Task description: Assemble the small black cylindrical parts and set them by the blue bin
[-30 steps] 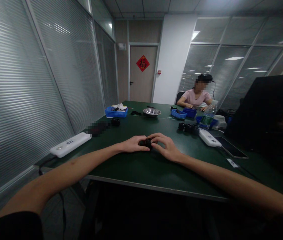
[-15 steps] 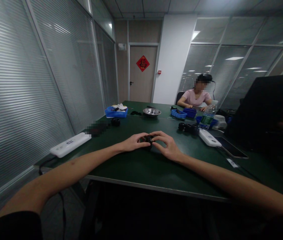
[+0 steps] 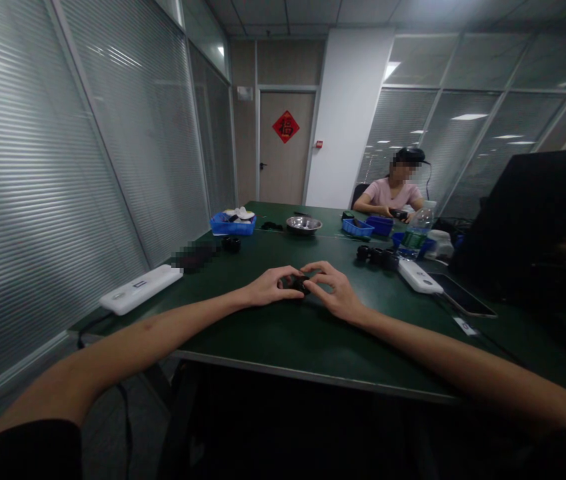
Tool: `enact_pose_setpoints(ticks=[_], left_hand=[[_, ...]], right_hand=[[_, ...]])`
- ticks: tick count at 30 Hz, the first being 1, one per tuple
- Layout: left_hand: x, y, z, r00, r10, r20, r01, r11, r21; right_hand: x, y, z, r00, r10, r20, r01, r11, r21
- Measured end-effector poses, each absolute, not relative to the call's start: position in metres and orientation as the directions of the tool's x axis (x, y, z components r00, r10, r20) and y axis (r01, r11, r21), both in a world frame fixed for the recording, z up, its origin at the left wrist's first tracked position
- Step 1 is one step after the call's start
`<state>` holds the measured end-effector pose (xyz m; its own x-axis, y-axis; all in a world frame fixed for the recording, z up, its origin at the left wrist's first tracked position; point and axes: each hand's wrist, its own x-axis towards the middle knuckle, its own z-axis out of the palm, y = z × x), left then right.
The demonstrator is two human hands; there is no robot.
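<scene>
Head view: the small black part (image 3: 303, 285) is between the hands, over the green table (image 3: 263, 340); whether it touches the tabletop cannot be told. It lies to the right of the left hand (image 3: 273, 287), at the fingertips, and to the left of the right hand (image 3: 335, 293); both hands reach it, neither clearly nearer. Fingers hide its outline, so its long axis is indeterminate. The left thumb and fingers curve in a C, tips clamped on the part; the right thumb and fingertips pinch its right side.
</scene>
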<state>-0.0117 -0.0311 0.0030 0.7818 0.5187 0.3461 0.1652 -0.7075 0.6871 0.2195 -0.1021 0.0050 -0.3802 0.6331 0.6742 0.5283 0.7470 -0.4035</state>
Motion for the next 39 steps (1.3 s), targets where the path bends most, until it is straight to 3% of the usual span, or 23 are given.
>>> enact_pose_setpoints(ticks=[10,16,20,23,26,39], left_hand=[[-0.014,-0.030,0.004,0.805,0.514,0.295,0.193,-0.698,0.689],[-0.014,-0.031,0.006,0.809,0.514,0.286,0.221,-0.717,0.661],[-0.016,-0.028,0.006,0.777,0.571,0.266,0.317,-0.719,0.618],[-0.017,-0.024,0.005,0.750,0.607,0.263,0.369,-0.714,0.595],[-0.017,-0.019,0.000,0.719,0.636,0.281,0.403,-0.710,0.578],[-0.021,-0.011,-0.005,0.702,0.656,0.279,0.427,-0.700,0.572]], right_hand=[[0.218,-0.101,0.004,-0.410,0.617,0.672,0.489,0.770,-0.409],[0.221,-0.092,0.002,-0.173,0.715,0.677,0.521,0.650,-0.554],[0.227,-0.080,-0.004,-0.043,0.820,0.571,0.518,0.507,-0.689],[0.233,-0.068,-0.011,-0.032,0.915,0.402,0.418,0.377,-0.826],[0.237,-0.059,-0.018,0.010,0.961,0.275,0.199,0.267,-0.943],[0.252,-0.039,-0.023,0.037,0.997,0.073,-0.137,0.077,-0.988]])
